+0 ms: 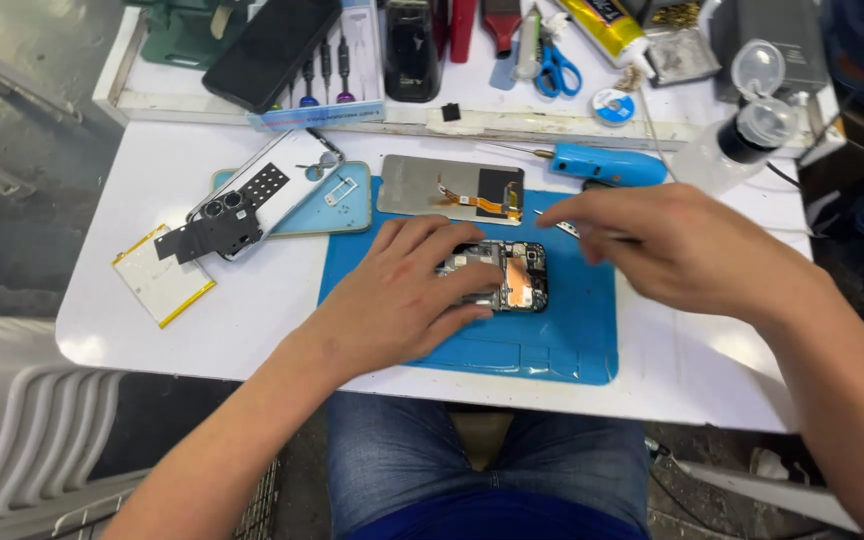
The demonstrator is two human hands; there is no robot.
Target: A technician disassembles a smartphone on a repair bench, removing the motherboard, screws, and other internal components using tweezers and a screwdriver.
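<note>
The left hand [407,295] lies flat, palm down, at the middle of the frame, its fingers spread and lightly curled over the left part of an opened phone body [512,277]. It presses the phone down rather than gripping it. The phone's exposed boards and a copper-coloured patch show at its right end, and it rests on a blue work mat [562,340] in the centre of the white table [252,300].

The right hand [667,240] reaches in from the right of the frame, wrist raised, fingers drawn together in a pinch around a thin metal tool [564,228] whose tip points left, just above and to the right of the phone (the hold itself is partly hidden by the knuckles).

Above the phone on the mat lies a grey rectangular screen panel [432,185] with an orange flex cable. To its right sits a blue powered screwdriver [607,165]. Left of the mat a silvery back cover [272,190] rests on a pale blue pad, with a black bracket across it. Farther left lies a flat white battery pack with yellow edging [160,275].

Along the top of the frame a white tray holds a dark phone [272,45], blue-handled scissors [557,70], a yellow glue tube [607,25] and a small blue-and-white round reel [613,106]. A clear dispenser bottle with a black collar [742,140] stands at upper right.
</note>
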